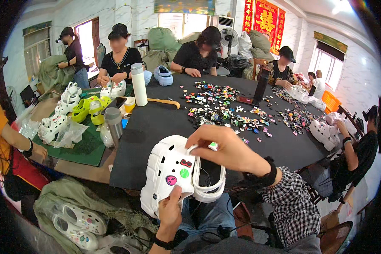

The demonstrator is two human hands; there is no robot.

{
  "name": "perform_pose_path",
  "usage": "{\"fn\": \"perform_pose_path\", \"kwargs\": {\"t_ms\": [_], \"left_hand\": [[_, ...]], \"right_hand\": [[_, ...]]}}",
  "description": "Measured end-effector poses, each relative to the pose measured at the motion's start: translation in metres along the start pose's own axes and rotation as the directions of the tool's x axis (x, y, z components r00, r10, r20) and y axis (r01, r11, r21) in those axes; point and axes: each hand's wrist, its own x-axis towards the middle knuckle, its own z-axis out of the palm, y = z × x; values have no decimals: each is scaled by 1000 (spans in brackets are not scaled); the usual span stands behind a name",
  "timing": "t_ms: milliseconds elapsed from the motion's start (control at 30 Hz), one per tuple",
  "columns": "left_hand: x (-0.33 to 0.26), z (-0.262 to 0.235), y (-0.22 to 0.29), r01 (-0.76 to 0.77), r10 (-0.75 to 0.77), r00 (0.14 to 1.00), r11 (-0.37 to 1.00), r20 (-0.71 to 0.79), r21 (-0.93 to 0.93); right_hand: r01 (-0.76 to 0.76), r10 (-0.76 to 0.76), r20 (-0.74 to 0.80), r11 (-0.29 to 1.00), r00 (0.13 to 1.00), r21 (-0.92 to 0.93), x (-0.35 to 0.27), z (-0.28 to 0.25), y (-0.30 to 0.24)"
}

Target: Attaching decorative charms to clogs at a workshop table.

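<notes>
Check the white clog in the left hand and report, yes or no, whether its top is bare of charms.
No: the white clog in the left hand carries a pink charm, a green charm and a red charm.

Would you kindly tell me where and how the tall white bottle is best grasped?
I'd grip the white bottle around mid-body, coming from its right: it stands upright with a straight, round body, and a grey tumbler stands nearer on the left. Staying above the base should clear the curved wooden stick at right.

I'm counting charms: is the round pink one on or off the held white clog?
On: the pink charm sits against the white clog, near the left hand's thumb.
</notes>
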Motion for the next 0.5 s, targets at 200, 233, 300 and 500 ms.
{"fn": "perform_pose_path", "kwargs": {"t_ms": [200, 233, 300, 500], "left_hand": [[-1, 0, -1, -10, 11, 1000, 1000, 15, -13], [1, 1, -2, 1, -1, 1000, 1000, 3, -15], [3, -2, -4, -21, 20, 1000, 1000, 15, 19], [-4, 10, 8, 25, -25, 999, 999, 21, 25]], "right_hand": [[-32, 24, 140, 998, 990, 61, 7, 33, 17], [-32, 21, 138, 996, 990, 77, 7, 37, 23], [-43, 29, 123, 992, 992, 121, 9, 42, 28], [-97, 76, 105, 973, 992, 212, 5, 45, 34]]}}
